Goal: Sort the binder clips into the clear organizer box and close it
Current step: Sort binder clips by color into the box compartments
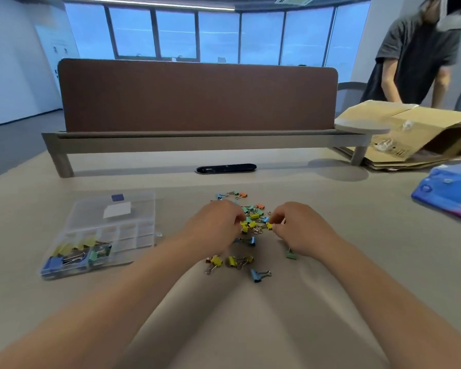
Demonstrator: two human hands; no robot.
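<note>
Head view: a loose pile of binder clips (254,216) in yellow, green, blue and orange lies in the middle of the table (237,328), with both hands at its near edge. The left hand (216,222) has its fingers curled down into the pile, their tips among some yellow clips; whether it grips one I cannot tell. The right hand (301,227) pinches a yellow clip (269,226) between thumb and fingertips at the right side of the pile. A few clips lie apart, nearer than the hands: two yellow, two blue and a green one just beside the right wrist.

To the left, well apart from the pile, the organizer box (133,241) lies with its lid (139,209) folded back flat on the far side. Its near-left compartments hold yellow, blue and green clips.

Farther off stands a brown divider panel (197,97). At far right lie a cardboard box (415,129) and a blue packet (450,190), and another person (415,54) bends over the cardboard box.
</note>
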